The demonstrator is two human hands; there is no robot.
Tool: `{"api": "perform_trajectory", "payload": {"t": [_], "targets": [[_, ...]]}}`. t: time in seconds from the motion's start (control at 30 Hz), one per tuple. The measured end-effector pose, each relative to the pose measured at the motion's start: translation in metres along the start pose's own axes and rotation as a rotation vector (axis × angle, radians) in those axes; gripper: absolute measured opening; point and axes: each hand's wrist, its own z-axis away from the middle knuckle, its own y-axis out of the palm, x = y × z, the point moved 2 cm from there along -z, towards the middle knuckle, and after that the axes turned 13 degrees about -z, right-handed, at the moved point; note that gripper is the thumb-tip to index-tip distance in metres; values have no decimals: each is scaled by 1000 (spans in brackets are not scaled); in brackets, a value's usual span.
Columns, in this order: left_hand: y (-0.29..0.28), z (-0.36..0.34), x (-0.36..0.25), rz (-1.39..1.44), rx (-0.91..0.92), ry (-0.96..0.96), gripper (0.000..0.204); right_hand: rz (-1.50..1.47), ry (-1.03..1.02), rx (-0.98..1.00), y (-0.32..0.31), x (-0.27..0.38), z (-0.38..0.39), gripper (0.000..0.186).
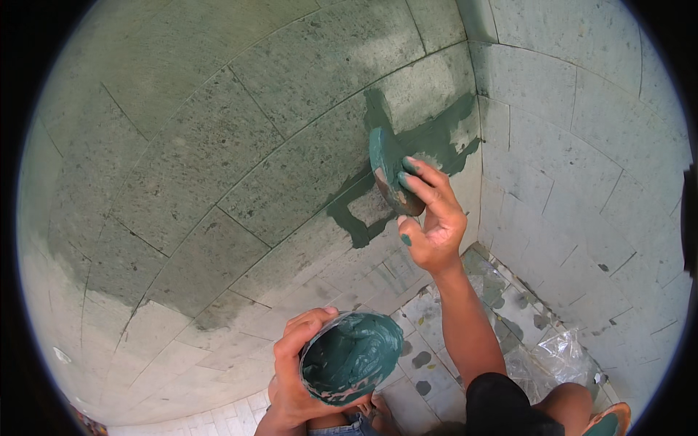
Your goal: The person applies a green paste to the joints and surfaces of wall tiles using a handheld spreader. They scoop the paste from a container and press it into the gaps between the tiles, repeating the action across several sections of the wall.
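My left hand (289, 370) grips a round bowl (323, 393) from its left side, with the thumb side by the rim. Thick dark green paste (356, 352) fills the bowl and smears its edge. Held between the thumb and fingers of my right hand (438, 221) is a flat, rounded spreader (392, 171), its face and upper edge coated green. The spreader is tilted against or very close to the tiled wall (305, 94); contact cannot be made out. Wet green paste (436, 134) covers the joints around it, and green stains mark my right fingertips and thumb.
A second, paler tiled wall (567, 145) meets the first at a corner on the right. Below lies a tiled floor (422, 356) with dark spots. Crumpled clear plastic (560, 356) and a green-smeared container (609, 421) are at lower right.
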Motion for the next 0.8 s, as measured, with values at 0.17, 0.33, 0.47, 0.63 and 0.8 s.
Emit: {"api": "perform_trajectory", "payload": {"t": [0.17, 0.33, 0.47, 0.63, 0.8], "targets": [[1, 0, 5, -64, 23, -49, 104, 516, -411, 145, -10, -18, -52, 48], [2, -1, 1, -69, 29, -12, 103, 517, -430, 187, -16, -29, -55, 45], [4, -2, 2, -85, 57, -40, 102, 470, -337, 229, -25, -29, -48, 42], [9, -4, 5, -63, -8, -80, 94, 350, -156, 237, -40, -3, -50, 42], [14, -7, 8, -51, 25, -105, 94, 369, -281, 188, -19, 7, -80, 41]]}}
